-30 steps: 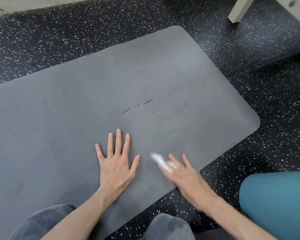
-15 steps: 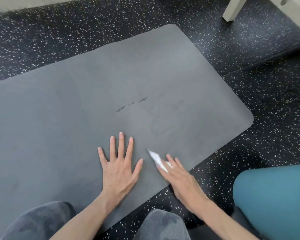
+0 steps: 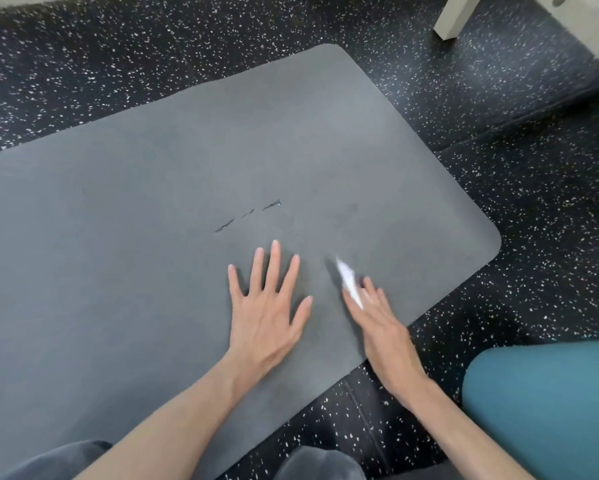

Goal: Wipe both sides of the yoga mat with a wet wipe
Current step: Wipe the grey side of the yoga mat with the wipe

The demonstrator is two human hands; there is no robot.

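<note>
A grey yoga mat point(image 3: 152, 237) lies flat on the speckled black floor, with three small tears near its middle. My left hand point(image 3: 267, 306) presses flat on the mat, fingers spread. Just to its right, my right hand point(image 3: 377, 320) lies with straight fingers on a white wet wipe point(image 3: 348, 280), pressing it onto the mat near the front edge. The wipe sticks out past the fingertips and is blurred by motion.
A teal rolled mat or cushion point(image 3: 547, 407) sits at the lower right on the floor. A pale furniture leg point(image 3: 455, 19) stands at the top right. My knees in grey trousers point(image 3: 319, 464) are at the bottom edge.
My right hand has slid the wipe forward and slightly left over the mat. The left hand stays flat in the same place.
</note>
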